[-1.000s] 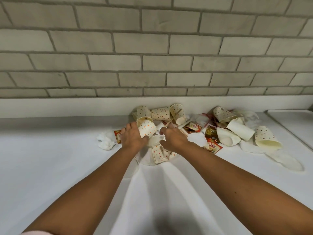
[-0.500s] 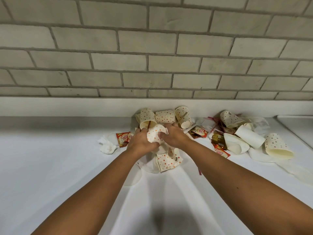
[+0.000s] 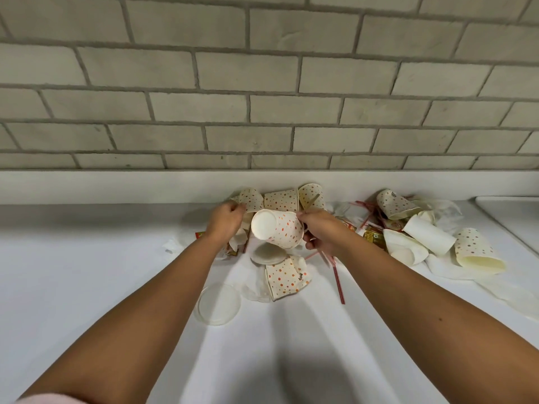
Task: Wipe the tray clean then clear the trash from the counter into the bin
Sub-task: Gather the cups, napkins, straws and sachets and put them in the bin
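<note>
Trash is piled on the white counter [image 3: 87, 272] against the wall: dotted paper cups, plain cups, lids, straws, sachets and napkins. My right hand [image 3: 323, 233] is shut on a dotted paper cup [image 3: 280, 228], lifted above the pile with its white base turned left toward me. My left hand [image 3: 226, 221] reaches to the back of the pile, its fingers pinched on the edge of another dotted cup [image 3: 251, 199] lying by the wall. The tray [image 3: 513, 217] shows only as a white corner at the far right. No bin is in view.
A crushed dotted cup [image 3: 287, 278] and a clear round lid [image 3: 218, 303] lie nearest me. Red straws [image 3: 338, 282] lie right of them. Plain and dotted cups [image 3: 478, 252] with napkins spread toward the tray. A brick wall stands behind the counter.
Both hands were on the dotted cup. My right hand now holds it alone and has lifted it, while my left hand has moved back and left to another cup.
</note>
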A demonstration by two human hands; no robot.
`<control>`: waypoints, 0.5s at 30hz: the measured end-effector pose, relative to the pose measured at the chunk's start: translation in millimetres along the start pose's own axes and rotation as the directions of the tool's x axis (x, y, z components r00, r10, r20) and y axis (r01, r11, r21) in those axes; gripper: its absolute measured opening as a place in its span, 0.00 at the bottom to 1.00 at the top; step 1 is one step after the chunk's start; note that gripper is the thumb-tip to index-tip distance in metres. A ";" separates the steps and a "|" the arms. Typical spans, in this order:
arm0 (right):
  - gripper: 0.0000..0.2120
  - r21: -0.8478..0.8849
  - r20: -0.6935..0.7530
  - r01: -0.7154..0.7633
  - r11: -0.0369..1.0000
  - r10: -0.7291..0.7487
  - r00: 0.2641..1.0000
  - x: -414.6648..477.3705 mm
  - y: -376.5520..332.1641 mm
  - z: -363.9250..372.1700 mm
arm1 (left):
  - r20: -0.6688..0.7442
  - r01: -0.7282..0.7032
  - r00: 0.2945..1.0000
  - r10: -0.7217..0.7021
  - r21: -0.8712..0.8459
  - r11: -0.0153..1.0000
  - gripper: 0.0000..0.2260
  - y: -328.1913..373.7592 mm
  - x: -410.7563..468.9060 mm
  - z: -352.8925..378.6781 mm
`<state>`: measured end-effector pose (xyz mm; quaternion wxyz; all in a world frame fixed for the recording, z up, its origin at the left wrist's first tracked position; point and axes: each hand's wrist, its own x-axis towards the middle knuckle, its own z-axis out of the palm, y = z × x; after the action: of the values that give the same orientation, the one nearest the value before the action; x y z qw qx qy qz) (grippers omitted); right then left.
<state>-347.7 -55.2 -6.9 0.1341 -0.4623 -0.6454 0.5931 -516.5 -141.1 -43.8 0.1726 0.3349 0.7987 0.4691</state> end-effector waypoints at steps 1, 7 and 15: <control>0.09 0.039 0.000 -0.014 0.999 0.014 1.000 0.7 -0.2 -1.6 | -0.035 0.013 0.999 -0.011 0.060 0.998 0.13 -0.2 12.0 1.3; 0.11 0.250 0.026 -0.044 0.967 0.038 0.999 6.3 1.3 -16.7 | -0.113 0.233 0.971 -0.212 0.238 0.943 0.27 14.1 64.0 24.7; 0.12 0.351 0.060 -0.052 0.935 0.033 0.998 15.1 9.9 -28.5 | -0.003 0.350 0.935 -0.355 0.170 0.921 0.42 18.2 73.9 44.6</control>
<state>-330.8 -26.8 -14.0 0.1848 -0.4288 -0.5219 0.7138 -536.3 -55.2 -47.5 0.2364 0.2056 0.8800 0.3569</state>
